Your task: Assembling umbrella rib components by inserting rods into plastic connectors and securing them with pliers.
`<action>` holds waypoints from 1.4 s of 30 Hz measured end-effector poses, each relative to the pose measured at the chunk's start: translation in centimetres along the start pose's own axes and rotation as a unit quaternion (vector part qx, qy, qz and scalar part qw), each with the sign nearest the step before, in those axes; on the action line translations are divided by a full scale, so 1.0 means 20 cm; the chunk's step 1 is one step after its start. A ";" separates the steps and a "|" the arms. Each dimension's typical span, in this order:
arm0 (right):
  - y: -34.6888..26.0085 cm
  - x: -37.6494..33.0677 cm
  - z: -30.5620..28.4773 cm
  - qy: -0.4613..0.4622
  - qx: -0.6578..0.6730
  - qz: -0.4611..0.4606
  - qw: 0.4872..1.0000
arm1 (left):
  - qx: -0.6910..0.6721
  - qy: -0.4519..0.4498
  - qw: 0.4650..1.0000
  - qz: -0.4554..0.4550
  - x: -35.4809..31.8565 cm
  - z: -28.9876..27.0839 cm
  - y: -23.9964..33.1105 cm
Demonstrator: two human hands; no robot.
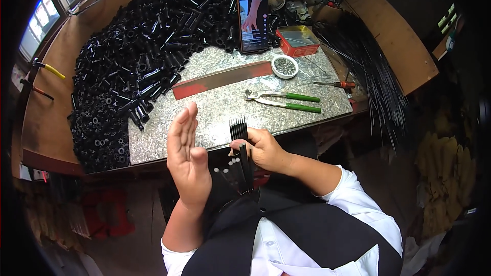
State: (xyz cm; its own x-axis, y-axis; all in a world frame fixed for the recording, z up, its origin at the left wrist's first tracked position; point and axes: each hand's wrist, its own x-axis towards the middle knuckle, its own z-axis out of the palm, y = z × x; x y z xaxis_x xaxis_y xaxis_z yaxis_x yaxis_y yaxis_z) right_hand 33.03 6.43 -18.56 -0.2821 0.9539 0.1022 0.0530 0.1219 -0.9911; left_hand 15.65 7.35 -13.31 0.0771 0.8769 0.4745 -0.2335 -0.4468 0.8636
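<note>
Okay, worktop: we've got a speckled stone slab (215, 130), with wooden side boards (394, 41) and a bright window (38, 20) at upper left.
Black stuff: a huge pile of tubular parts (153, 36) covers the left and back; long thin rods (371, 74) fan out on the right.
White dish: our small metal bits (284, 64) sit in this round dish (284, 76), touching the red-brown strip (222, 81).
Red tin: lidless box (302, 51) beside the phone (253, 23); contents, we can't tell.
Near edge: speckled stone shows between strip and edge; green-handled pincers (302, 106) lie to the right.
Bundle: our black ribs (239, 130) stand at the near edge, pale tips up.
Grip: our right hand (267, 151) pinches them; our left hand (186, 158) is raised flat, thumb apart.
</note>
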 end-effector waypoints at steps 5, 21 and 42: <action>-0.07 0.01 0.01 -0.014 -0.059 -0.036 0.998 | -0.077 0.015 0.991 -0.112 -0.11 -0.01 -0.13; -0.06 0.02 0.05 -0.044 -0.044 -0.078 0.995 | -0.104 0.092 0.983 -0.121 -0.11 0.04 -0.18; -0.08 0.05 0.05 -0.056 -0.035 -0.002 0.998 | -0.244 0.109 0.952 -0.147 -0.11 0.04 -0.19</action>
State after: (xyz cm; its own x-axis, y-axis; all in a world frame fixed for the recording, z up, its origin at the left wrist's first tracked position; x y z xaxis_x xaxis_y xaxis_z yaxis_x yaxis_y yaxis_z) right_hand 31.67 6.93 -16.87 -0.3880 0.9170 0.0927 0.1170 0.1488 -0.9819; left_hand 17.17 6.91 -17.54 0.0183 0.9912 0.1311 -0.6601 -0.0865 0.7462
